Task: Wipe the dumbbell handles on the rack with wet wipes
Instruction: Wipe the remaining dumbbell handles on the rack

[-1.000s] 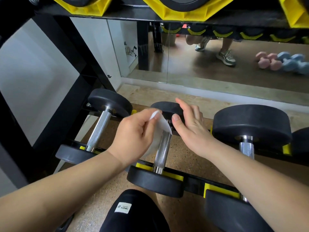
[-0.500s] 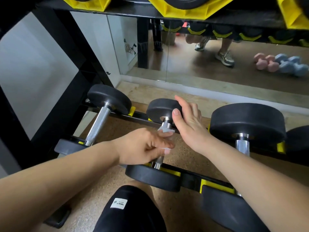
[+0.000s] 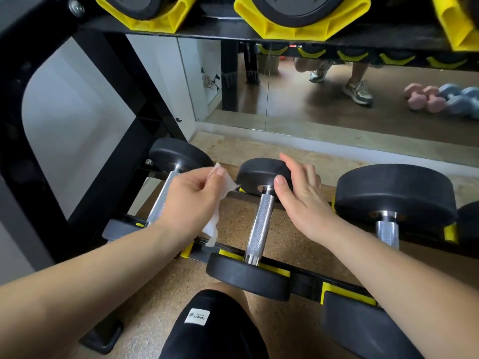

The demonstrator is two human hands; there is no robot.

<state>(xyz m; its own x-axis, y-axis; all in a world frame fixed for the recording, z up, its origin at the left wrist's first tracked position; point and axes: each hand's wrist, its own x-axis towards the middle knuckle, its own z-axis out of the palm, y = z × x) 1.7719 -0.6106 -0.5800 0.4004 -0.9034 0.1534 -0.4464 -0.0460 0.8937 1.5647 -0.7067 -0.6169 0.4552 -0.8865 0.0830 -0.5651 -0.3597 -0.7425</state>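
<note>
The middle handle (image 3: 259, 226), knurled steel, lies bare on the lowest tier of the rack (image 3: 305, 279), running from a near head (image 3: 248, 278) in a yellow cradle to a far head (image 3: 259, 174). The wipe (image 3: 211, 228), white and crumpled, is just left of it and not touching it. It hangs from the left hand (image 3: 191, 203), whose fingers are curled and pinch its upper corner against the thumb. That hand is in front of the left dumbbell's handle (image 3: 160, 200); whether the wipe touches that handle cannot be told. The right hand (image 3: 300, 198) rests on the far head, fingers straight and close together over the rim, thumb tip by the top of the middle handle. To the right sits a larger dumbbell (image 3: 394, 195). Speckled floor (image 3: 285, 229) shows under the rails. A knee in black shorts (image 3: 215, 330) is at the bottom edge. Behind the rack a mirror (image 3: 324, 107) reflects sneakers, and pink (image 3: 422, 99) and blue (image 3: 461, 98) dumbbells. The shelf above (image 3: 298, 27) holds more weights in yellow cradles.
</note>
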